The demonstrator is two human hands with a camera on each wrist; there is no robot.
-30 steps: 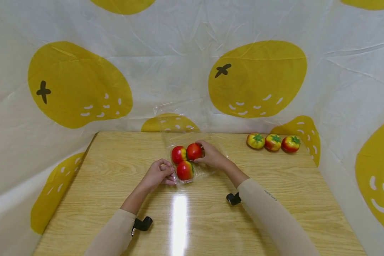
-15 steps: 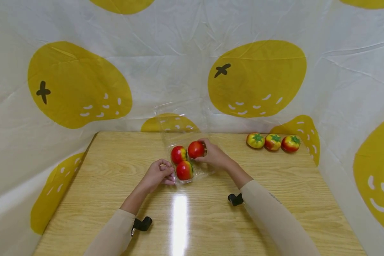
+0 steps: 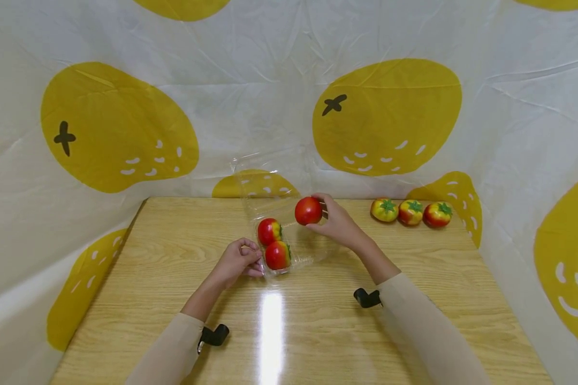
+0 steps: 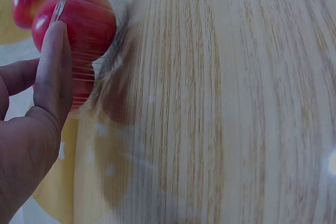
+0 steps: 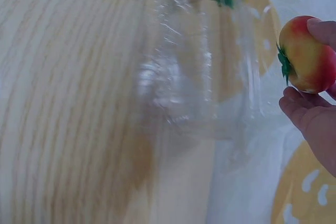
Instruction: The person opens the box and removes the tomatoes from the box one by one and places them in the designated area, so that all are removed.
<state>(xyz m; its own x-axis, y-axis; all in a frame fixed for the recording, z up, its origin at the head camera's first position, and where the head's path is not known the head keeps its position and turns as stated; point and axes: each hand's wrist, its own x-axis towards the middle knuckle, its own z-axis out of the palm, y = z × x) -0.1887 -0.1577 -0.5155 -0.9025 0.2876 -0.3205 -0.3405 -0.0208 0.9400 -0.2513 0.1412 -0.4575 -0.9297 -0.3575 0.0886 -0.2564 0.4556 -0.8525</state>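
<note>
Six red-and-yellow tomatoes, one in your grip. Your right hand (image 3: 339, 222) is clamped on that held tomato (image 3: 308, 210), thumb on one side, fingers on the other; the right wrist view has its green calyx pointing out past your fingertips. It's ahead and to the right of your left hand, apart from the other five.

Your left hand (image 3: 237, 263) pinches the left rim of a clear plastic clamshell (image 3: 304, 255) between thumb and fingers. Your hands are apart, most of the clamshell base between them. Its see-through lid (image 3: 270, 184) stands raised beyond both hands.

Two boxed tomatoes sit in the base just right of your left hand, touching: far one (image 3: 268, 232), near one (image 3: 277, 255), calyxes to the right.

Three spare tomatoes line up to the right of your right hand, calyxes up: first (image 3: 384, 210), middle (image 3: 410, 213), last (image 3: 438, 215).

Wood-grain table (image 3: 318, 342) under your hands, white fruit-print sheet (image 3: 255, 117) beyond them. Black wrist cameras sit at both beige cuffs, left (image 3: 215, 336) and right (image 3: 366, 298).
</note>
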